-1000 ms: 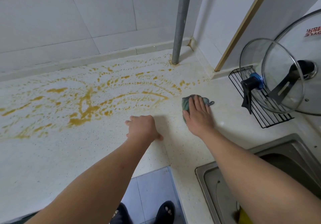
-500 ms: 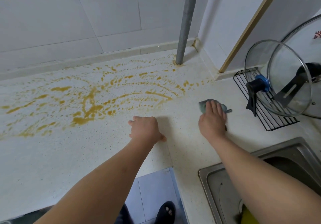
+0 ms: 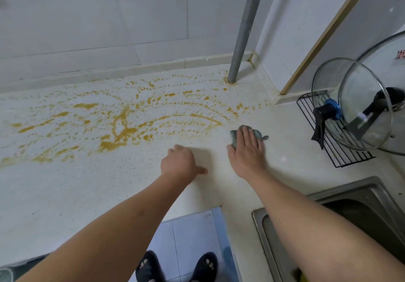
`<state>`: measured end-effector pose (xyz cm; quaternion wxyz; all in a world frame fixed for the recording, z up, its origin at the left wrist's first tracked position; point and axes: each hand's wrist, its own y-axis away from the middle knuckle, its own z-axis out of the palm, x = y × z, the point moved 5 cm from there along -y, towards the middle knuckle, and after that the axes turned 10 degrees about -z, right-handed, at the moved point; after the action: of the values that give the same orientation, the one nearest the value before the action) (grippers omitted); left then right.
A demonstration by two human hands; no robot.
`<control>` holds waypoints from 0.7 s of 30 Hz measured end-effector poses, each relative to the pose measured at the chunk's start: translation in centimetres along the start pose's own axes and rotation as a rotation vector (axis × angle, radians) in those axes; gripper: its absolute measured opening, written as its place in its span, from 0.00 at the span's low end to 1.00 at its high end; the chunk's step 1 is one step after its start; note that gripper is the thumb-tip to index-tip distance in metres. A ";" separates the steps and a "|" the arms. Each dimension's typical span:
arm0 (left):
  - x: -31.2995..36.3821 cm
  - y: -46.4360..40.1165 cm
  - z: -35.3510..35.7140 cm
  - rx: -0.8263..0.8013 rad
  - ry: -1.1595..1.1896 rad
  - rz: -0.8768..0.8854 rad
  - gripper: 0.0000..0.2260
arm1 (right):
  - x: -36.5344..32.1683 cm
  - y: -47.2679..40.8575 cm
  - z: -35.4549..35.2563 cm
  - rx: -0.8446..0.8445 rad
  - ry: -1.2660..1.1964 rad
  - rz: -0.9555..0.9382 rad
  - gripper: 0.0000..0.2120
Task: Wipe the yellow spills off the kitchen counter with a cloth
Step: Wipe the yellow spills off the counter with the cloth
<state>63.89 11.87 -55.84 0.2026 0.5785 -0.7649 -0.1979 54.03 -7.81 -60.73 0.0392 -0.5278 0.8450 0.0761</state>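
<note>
Yellow spills (image 3: 118,126) streak and dot the pale speckled counter (image 3: 65,194) from the far left to the grey pole. My right hand (image 3: 247,152) lies flat, fingers together, pressing a small grey-green cloth (image 3: 234,137) onto the counter just right of the spill's curved right end. Most of the cloth is hidden under the fingers. My left hand (image 3: 179,163) rests on the counter to the left of it, fingers curled under, holding nothing.
A grey pole (image 3: 243,29) stands at the back corner. Two glass lids (image 3: 355,104) lean in a black wire rack (image 3: 337,152) at the right. A steel sink (image 3: 359,207) lies front right. The counter's front edge drops to blue floor (image 3: 188,233).
My right hand slid the cloth right, away from the spill, then back left to the spill's right end. The left hand has stayed in place.
</note>
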 end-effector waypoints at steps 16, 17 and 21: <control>-6.3 -2.6 -0.4 -0.099 0.147 -0.398 0.58 | -5.8 -0.2 1.4 -0.088 -0.026 -0.415 0.29; -6.1 -2.6 -0.5 -0.091 0.172 -0.414 0.59 | -3.5 -0.3 1.2 -0.069 -0.024 -0.358 0.29; -5.7 -2.5 -0.5 -0.113 0.179 -0.418 0.62 | 2.4 -3.0 0.4 -0.045 0.027 -0.116 0.31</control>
<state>67.58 16.72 -57.18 0.2563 0.7273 -0.5952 -0.2259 55.71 -11.15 -61.69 0.0203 -0.5776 0.8116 0.0854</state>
